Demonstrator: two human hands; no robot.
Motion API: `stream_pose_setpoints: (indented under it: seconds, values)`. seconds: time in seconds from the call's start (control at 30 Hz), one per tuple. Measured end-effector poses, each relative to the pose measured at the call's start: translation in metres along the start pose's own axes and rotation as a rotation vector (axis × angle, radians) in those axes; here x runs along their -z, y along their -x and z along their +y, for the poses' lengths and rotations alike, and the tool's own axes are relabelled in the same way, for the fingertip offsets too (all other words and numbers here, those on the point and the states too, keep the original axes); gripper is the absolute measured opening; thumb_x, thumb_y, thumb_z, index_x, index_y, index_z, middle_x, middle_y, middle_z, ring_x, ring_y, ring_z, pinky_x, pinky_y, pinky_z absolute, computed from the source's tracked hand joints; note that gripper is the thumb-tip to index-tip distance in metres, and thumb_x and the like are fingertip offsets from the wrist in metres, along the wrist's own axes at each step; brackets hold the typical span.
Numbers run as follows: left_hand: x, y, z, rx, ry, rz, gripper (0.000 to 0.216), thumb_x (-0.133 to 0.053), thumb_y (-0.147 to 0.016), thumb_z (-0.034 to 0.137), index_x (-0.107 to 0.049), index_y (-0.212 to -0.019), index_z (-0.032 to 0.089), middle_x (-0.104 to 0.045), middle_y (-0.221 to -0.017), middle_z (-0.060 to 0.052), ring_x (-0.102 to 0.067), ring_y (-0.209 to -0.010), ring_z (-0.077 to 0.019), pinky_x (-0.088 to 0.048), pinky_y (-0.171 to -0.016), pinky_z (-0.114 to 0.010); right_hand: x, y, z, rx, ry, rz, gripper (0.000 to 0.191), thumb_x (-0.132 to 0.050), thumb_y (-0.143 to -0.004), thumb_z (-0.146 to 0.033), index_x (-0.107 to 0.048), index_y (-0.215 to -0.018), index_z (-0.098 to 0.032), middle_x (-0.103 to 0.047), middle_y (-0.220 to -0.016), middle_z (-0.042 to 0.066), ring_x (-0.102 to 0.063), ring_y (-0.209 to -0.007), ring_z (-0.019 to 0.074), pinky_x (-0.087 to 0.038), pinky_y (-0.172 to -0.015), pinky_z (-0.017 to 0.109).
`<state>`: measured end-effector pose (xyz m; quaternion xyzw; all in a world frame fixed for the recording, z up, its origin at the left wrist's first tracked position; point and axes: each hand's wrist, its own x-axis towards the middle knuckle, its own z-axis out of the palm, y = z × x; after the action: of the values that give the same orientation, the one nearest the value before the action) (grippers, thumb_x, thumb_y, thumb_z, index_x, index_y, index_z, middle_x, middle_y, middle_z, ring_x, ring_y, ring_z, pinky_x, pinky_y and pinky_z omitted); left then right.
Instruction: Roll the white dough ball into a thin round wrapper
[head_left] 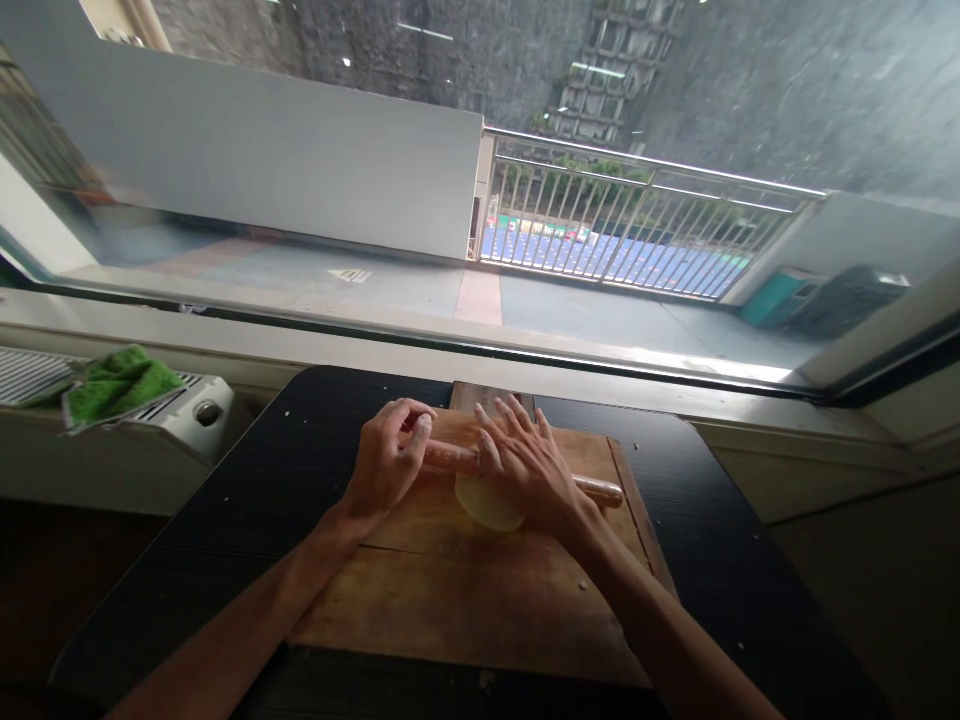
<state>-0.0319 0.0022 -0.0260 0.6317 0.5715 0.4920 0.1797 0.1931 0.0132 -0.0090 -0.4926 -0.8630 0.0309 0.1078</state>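
Observation:
A wooden rolling pin (450, 457) lies across a wooden board (450, 600), tilting down to the right. Under and in front of it is a flat, round piece of pale dough (487, 503), partly covered by the pin and my right hand. My left hand (390, 450) curls round the pin's left end, its fingers bent and the thumb along the near side. With fingers stretched and spread, my right hand (525, 450) lies flat over the pin, right of its middle. White flour dusts the fingertips of both hands.
The board rests on a black table (247, 530) with small crumbs. Behind the board is a flat brown box-like object (469, 394). A green cloth (124, 385) lies on a white radiator (202, 415) at left. A window with a railing (622, 220) beyond stands behind the table.

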Motion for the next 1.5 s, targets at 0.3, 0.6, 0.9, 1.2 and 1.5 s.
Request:
stream_pose_setpoints:
  seconds: [0.3,0.6,0.9,1.2,1.5]
  values:
    - [-0.003,-0.005,-0.011,0.237,0.222,0.066,0.026,-0.060,-0.093,0.040,-0.076,-0.091,0.021,-0.076,-0.080,-0.003,-0.072,-0.081,-0.0217,-0.057,-0.075,-0.030,-0.001,0.044,-0.035,0.016,-0.015,0.026,0.057,-0.038,-0.119,-0.043,-0.044,-0.173,-0.028,-0.051,-0.174,0.011,-0.040,-0.166,0.0319,-0.036,-0.134,0.057]
    - [-0.002,-0.005,-0.009,0.236,0.225,0.043,0.024,-0.061,-0.091,0.038,-0.076,-0.094,0.020,-0.078,-0.083,-0.003,-0.073,-0.081,-0.0208,-0.058,-0.074,-0.029,0.003,0.001,-0.020,-0.102,0.037,-0.002,0.054,-0.042,-0.118,-0.045,-0.056,-0.166,-0.025,-0.057,-0.169,0.012,-0.045,-0.162,0.0338,-0.037,-0.133,0.055]
    - [-0.004,-0.005,-0.008,0.234,0.250,0.068,0.023,-0.062,-0.089,0.039,-0.077,-0.091,0.020,-0.077,-0.082,-0.003,-0.073,-0.081,-0.0211,-0.057,-0.073,-0.029,-0.004,0.011,-0.023,-0.066,0.047,0.069,0.051,-0.044,-0.118,-0.043,-0.060,-0.163,-0.023,-0.060,-0.167,0.011,-0.045,-0.163,0.0343,-0.036,-0.133,0.058]
    - [-0.005,-0.005,-0.008,0.225,0.260,0.077,0.023,-0.062,-0.088,0.038,-0.077,-0.089,0.021,-0.078,-0.083,-0.003,-0.073,-0.082,-0.0216,-0.057,-0.075,-0.030,-0.005,0.044,-0.040,0.011,0.038,0.101,0.058,-0.046,-0.117,-0.049,-0.050,-0.170,-0.024,-0.050,-0.174,0.012,-0.043,-0.164,0.0335,-0.040,-0.132,0.056]
    - [-0.005,-0.004,-0.010,0.229,0.264,0.056,0.024,-0.062,-0.089,0.040,-0.077,-0.091,0.021,-0.078,-0.084,-0.004,-0.073,-0.082,-0.0222,-0.057,-0.073,-0.031,-0.004,-0.004,-0.013,-0.076,0.004,0.054,0.059,-0.039,-0.118,-0.054,-0.049,-0.170,-0.028,-0.052,-0.173,0.010,-0.039,-0.166,0.0323,-0.035,-0.134,0.060]
